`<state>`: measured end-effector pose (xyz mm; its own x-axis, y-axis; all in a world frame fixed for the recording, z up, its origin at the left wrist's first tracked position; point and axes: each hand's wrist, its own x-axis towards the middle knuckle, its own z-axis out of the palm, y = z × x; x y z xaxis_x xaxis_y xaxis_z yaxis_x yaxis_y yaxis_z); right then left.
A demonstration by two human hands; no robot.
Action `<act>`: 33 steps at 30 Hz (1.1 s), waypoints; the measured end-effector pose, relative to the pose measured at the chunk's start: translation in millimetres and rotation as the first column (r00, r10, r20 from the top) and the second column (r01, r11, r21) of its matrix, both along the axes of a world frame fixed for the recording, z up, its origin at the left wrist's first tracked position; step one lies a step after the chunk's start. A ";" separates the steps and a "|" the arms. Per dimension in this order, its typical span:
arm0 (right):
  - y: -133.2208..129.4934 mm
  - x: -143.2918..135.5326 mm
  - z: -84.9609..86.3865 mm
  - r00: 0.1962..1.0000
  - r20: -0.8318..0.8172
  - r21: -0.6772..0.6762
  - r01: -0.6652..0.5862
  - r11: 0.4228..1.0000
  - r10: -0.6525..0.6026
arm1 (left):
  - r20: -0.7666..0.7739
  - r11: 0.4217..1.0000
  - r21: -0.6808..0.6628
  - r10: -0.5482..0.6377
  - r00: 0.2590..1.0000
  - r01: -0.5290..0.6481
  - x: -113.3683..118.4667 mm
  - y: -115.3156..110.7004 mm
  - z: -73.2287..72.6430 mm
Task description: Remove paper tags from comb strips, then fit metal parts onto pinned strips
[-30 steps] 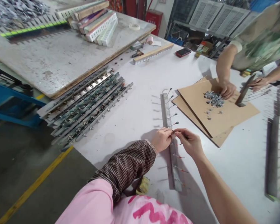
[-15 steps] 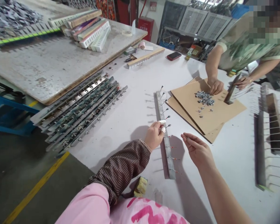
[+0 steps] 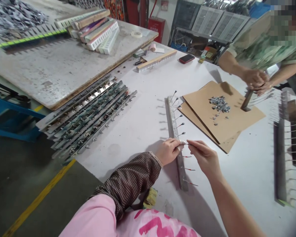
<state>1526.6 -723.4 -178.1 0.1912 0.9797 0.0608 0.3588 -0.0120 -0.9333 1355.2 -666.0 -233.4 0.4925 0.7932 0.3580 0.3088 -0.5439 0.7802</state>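
Note:
A narrow grey bar lies on the white table, with several thin wires sticking out to its right. The upper wires carry dark tips, the lower ones reddish tips. My left hand, white wraps on its fingertips, lies across the bar's middle and pinches at one wire. Close against it, my right hand has thumb and forefinger closed at the end of the same wire; whatever small piece is between them is too small to name.
Brown boards hold a pile of small metal pieces. Across the table a person's hands hold an upright bar. Stacked metal racks lie left; a wired rack stands right. A yellow block sits near me.
My left hand has moved down the bar to a lower wire, and my right hand has come in to meet it. The other person's hand has left the metal pile for the upright bar.

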 end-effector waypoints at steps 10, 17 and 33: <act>6.5 1.0 5.9 0.999 -0.034 0.021 0.008 1.000 -0.007 | -0.013 1.000 0.009 -0.003 1.000 0.003 0.0 -0.7 -1.8; 6.5 -8.8 1.9 0.895 -0.391 -0.078 0.201 0.976 -0.216 | -0.015 1.000 0.000 0.015 1.000 -0.015 1.3 -0.3 -5.4; 7.6 -26.6 -13.6 0.898 -0.330 0.034 0.319 0.947 -0.291 | -0.056 1.000 -0.007 0.003 0.998 -0.004 1.0 -0.8 -0.4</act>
